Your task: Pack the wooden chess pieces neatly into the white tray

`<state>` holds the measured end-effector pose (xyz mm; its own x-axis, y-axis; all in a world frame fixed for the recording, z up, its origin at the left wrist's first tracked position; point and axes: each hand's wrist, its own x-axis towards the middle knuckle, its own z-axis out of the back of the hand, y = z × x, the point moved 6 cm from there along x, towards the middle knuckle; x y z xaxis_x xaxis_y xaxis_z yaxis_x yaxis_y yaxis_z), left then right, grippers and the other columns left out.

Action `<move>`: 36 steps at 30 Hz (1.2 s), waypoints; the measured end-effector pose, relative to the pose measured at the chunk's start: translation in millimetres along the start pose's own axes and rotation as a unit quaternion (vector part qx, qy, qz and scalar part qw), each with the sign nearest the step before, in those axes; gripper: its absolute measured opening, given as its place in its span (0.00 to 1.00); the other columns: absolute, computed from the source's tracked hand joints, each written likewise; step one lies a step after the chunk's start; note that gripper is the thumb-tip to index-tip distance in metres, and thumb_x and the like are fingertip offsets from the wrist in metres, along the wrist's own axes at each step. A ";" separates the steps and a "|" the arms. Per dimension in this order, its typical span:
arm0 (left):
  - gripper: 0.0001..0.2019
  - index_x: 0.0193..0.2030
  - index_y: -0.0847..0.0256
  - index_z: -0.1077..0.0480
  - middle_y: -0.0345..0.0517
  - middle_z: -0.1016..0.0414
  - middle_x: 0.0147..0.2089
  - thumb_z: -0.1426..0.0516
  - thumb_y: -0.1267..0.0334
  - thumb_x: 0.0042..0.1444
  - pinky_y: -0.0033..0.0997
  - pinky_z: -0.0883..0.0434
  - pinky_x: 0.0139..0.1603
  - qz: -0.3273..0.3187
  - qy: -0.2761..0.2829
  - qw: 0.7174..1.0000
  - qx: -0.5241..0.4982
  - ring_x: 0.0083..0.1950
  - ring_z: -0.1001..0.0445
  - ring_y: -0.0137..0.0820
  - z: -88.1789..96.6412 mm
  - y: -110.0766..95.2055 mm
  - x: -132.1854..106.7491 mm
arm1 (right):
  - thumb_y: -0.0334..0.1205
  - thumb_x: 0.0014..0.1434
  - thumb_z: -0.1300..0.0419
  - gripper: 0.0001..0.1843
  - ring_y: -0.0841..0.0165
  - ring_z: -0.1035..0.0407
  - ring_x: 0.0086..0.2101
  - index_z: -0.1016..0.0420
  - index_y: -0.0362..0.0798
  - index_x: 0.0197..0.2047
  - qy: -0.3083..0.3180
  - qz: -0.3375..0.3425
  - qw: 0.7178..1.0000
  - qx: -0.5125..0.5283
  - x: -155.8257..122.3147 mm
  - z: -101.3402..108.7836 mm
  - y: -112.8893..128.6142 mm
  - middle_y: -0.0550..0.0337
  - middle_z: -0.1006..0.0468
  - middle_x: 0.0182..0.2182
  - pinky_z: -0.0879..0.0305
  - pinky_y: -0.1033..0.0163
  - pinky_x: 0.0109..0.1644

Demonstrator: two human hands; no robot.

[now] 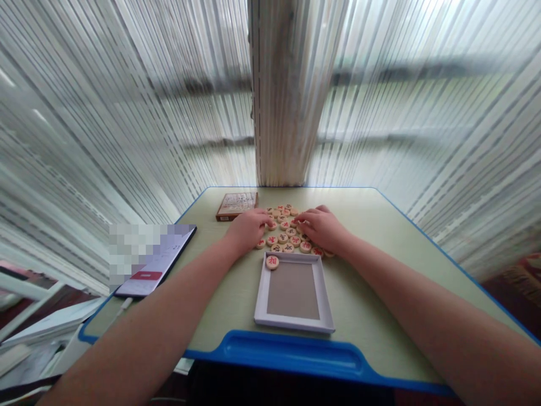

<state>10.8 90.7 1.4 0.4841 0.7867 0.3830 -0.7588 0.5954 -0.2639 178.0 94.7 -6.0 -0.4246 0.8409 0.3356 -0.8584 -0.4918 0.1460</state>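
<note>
Round wooden Chinese chess pieces (283, 238) with red and black characters lie in a loose cluster at the middle of the table. My left hand (248, 228) rests at the cluster's left side, its fingers stretched out over the pieces and touching them. From the right, my right hand (323, 226) reaches in with extended fingers, the fingertips on pieces near the centre; its palm hides some of them. Nearer me lies a shallow white box tray (296, 324). A single piece with a red character (273, 263) sits in the tray's far left corner.
A flat brown box (237, 206) lies behind my left hand. At the table's left edge stands a tablet (156, 265) with a white cable (125, 307) plugged in. A raised blue rim (291, 355) with a groove edges the table (380, 270) in front. Pale striped curtains hang behind.
</note>
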 end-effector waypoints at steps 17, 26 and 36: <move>0.14 0.31 0.62 0.24 0.46 0.23 0.34 0.51 0.72 0.51 0.31 0.30 0.42 -0.036 0.006 0.999 0.009 0.37 0.27 0.32 4.2 -14.4 -2.9 | 0.46 0.59 0.49 0.21 0.60 0.33 0.43 0.25 0.49 0.51 0.042 -0.075 0.996 -0.019 4.3 -3.7 3.8 0.52 0.22 0.43 0.43 0.55 0.53; 0.17 0.43 0.62 0.24 0.48 0.24 0.47 0.53 0.67 0.56 0.40 0.35 0.57 -0.025 -0.003 0.999 0.045 0.50 0.30 0.37 1.7 -4.1 1.1 | 0.40 0.55 0.45 0.13 0.60 0.33 0.42 0.19 0.50 0.38 0.051 -0.028 0.998 -0.022 -3.3 11.3 0.2 0.53 0.22 0.40 0.40 0.53 0.52; 0.35 0.42 0.64 0.25 0.52 0.24 0.50 0.69 0.47 0.63 0.44 0.46 0.67 0.027 0.049 0.998 -0.038 0.64 0.40 0.40 -14.0 15.7 1.0 | 0.39 0.50 0.38 0.07 0.62 0.36 0.39 0.23 0.50 0.34 -0.030 -0.084 0.994 0.067 -7.2 9.4 -4.8 0.59 0.21 0.33 0.38 0.59 0.45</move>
<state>5.5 103.1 -14.8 0.4859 0.8283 0.2790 -0.7514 0.5589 -0.3507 188.0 88.9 -0.4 -0.2565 0.9009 0.3502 -0.8679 -0.3742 0.3268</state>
